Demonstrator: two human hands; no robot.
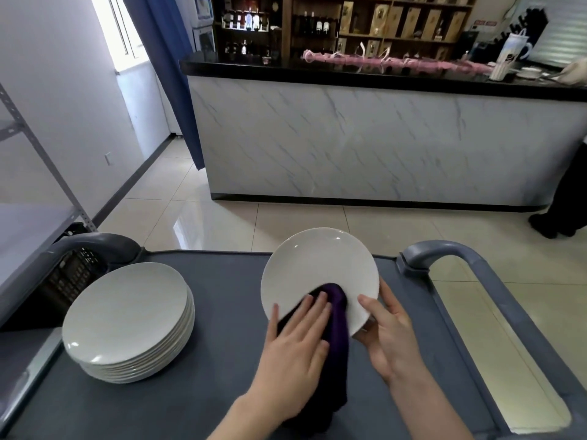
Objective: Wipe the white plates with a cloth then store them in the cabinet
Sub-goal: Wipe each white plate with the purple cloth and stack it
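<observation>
Down at bottom centre, the left hand (298,341) lies flat, fingers straight, pressing a purple cloth (337,315) onto a tilted white plate (317,265). The right hand (392,338) grips its lower right rim, thumb on its face. At lower left, a stack of white plates (127,319) sits on the grey cart (222,281); beyond stands a marble-fronted counter (381,138).

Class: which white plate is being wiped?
The lone plate gripped by the right hand, with the left hand pressing the cloth on it; the others lie stacked on the cart.

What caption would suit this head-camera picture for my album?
Left hand presses purple cloth on white plate held by right hand, beside plate stack.
</observation>
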